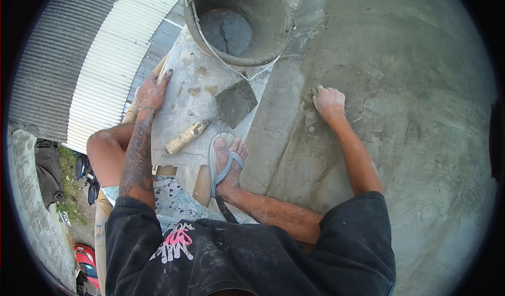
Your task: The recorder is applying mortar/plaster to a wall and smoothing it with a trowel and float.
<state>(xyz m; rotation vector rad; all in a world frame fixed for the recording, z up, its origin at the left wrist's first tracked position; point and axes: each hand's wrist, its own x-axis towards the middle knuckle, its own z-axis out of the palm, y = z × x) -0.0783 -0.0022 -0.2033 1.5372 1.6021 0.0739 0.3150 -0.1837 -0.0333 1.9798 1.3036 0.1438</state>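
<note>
My left hand (151, 92) grips the left edge of a pale, cement-stained board (181, 99), thumb on top and the other fingers partly hidden. My right hand (330, 105) is closed against the grey cement surface (415, 91) on the right. A small greyish bit shows at its fingertips, but what it is I cannot make out. Between my hands a trowel (236, 104) lies on the board, its blade coated in cement and its worn handle pointing toward me. Beyond it a cement-smeared bucket (268, 25) leans open toward me, its wire handle hanging down over the rim.
My sandalled foot (227, 164) stands at the board's near right corner, close to the trowel handle. Corrugated roofing (113, 49) lies to the left. At lower left the ground drops well below, with a red car (87, 262) far down.
</note>
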